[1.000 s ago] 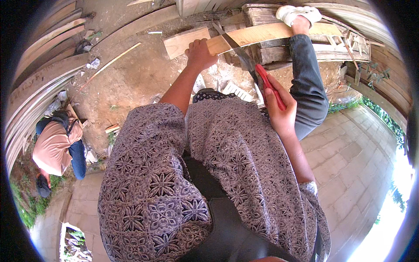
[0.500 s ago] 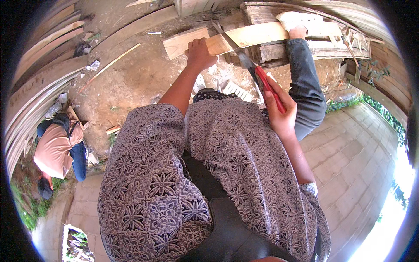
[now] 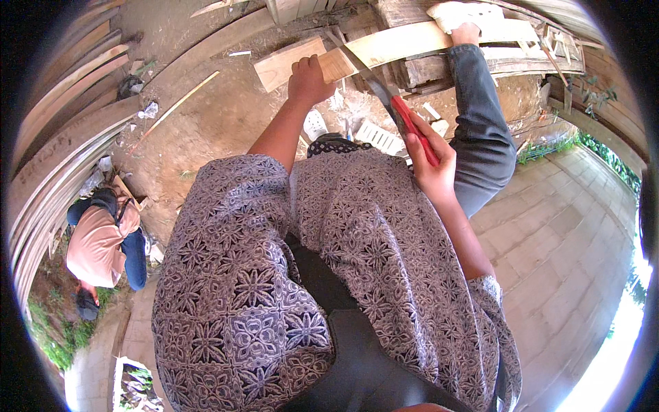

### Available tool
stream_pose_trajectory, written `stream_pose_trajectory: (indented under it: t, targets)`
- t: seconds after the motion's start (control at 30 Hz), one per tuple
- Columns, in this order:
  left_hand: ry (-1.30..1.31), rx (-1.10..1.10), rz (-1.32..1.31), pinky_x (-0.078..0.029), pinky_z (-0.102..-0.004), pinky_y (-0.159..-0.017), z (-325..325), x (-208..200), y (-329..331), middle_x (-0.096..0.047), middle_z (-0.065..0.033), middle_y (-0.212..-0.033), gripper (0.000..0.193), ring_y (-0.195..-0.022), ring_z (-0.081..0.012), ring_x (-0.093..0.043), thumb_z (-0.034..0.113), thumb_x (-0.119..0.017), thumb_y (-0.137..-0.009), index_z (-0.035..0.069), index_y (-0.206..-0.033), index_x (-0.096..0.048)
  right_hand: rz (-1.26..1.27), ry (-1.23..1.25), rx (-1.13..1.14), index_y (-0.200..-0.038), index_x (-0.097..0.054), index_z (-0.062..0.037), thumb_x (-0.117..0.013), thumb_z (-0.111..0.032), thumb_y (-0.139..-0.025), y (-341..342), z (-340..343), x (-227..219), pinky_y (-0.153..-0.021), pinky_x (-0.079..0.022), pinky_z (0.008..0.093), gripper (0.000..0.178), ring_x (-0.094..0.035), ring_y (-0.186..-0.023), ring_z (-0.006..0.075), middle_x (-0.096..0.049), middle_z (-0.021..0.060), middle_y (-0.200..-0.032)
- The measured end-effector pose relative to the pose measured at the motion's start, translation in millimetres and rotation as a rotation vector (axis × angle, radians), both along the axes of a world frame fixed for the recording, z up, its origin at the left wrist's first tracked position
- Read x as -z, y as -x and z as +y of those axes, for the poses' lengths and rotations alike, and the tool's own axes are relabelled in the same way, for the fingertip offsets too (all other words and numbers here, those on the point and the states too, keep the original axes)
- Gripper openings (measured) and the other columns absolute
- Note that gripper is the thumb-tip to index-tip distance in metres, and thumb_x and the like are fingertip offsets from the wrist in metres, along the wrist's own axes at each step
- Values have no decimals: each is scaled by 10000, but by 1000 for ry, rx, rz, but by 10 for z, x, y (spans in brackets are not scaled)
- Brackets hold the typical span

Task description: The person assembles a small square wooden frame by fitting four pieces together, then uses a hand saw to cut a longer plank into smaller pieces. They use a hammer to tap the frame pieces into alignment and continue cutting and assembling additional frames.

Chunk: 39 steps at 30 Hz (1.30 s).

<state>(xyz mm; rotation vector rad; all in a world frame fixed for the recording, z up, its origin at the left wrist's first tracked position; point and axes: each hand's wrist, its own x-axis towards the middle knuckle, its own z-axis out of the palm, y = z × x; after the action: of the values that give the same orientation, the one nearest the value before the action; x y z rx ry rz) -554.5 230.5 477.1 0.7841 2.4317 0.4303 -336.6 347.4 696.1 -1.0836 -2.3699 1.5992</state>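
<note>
A long pale plank (image 3: 405, 45) lies across a pile of rough timber (image 3: 427, 70). My left hand (image 3: 311, 82) is closed over the plank's left end. A handsaw (image 3: 377, 85) with a red handle slants across the plank, just right of that hand, its blade's far tip beyond the plank's far edge. My right hand (image 3: 435, 163) is wrapped round the saw's handle on the near side. My right foot, in a white shoe (image 3: 464, 15), rests on the plank farther right. Another pale board (image 3: 276, 66) shows left of my left hand.
A white slotted plastic piece (image 3: 379, 138) and wood scraps lie on the dirt below the plank. Stacked boards (image 3: 75, 69) line the left side. At the lower left a person (image 3: 103, 240) in a peach top bends over. Grey paving (image 3: 556, 226) spreads to the right.
The saw and my right hand have shifted slightly forward and left along the stroke. My left hand stays on the plank. The person at the left appears slightly lower and farther right in view.
</note>
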Motion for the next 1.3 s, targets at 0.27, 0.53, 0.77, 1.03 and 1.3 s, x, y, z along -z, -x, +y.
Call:
stream_pose_trajectory:
  t: [0.27,0.53,0.77,1.03,1.3]
  targets:
    - [94,68,-10,-520,-485,-923,60,-141,121,-580,-203,-1234,739,-1145,-378,-567,397,-744,-738,4,-1310,-491,9,-66,-38,-1311,-560,39,-603,-132,-974,32,-73,-27,-897,-466,246,380,-601,-1012,113,-677,110,-1140]
    - [82,45,-3,-531,-489,-889,51,-132,143,-633,-194,-1142,605,-1076,-380,-609,399,-731,-742,35,-1200,-574,-116,17,-34,-1318,-553,29,-562,-39,-944,-18,-168,-575,-957,-457,291,381,-617,-1094,164,-663,160,-1197]
    - [127,22,-32,-503,-442,-946,55,-260,172,-605,-193,-1198,637,-1132,-347,-572,416,-722,-728,4,-1193,-582,12,-22,-93,-1314,-544,58,-542,-21,-938,143,-88,-396,-983,-443,292,385,-616,-1131,186,-657,165,-1223]
    - [130,61,-60,-505,-440,-941,142,-278,190,-608,-187,-1178,632,-1128,-343,-574,412,-735,-721,-3,-1175,-590,73,-97,-68,-1280,-602,-7,-596,-76,-933,623,102,323,-831,-510,285,355,-662,-934,139,-707,162,-1068]
    - [131,46,-33,-507,-437,-934,72,-256,160,-609,-183,-1173,633,-1112,-340,-579,419,-729,-725,-4,-1174,-589,-61,35,-41,-1335,-530,55,-520,-10,-966,-245,-60,-669,-1035,-399,293,375,-549,-1219,167,-608,168,-1305]
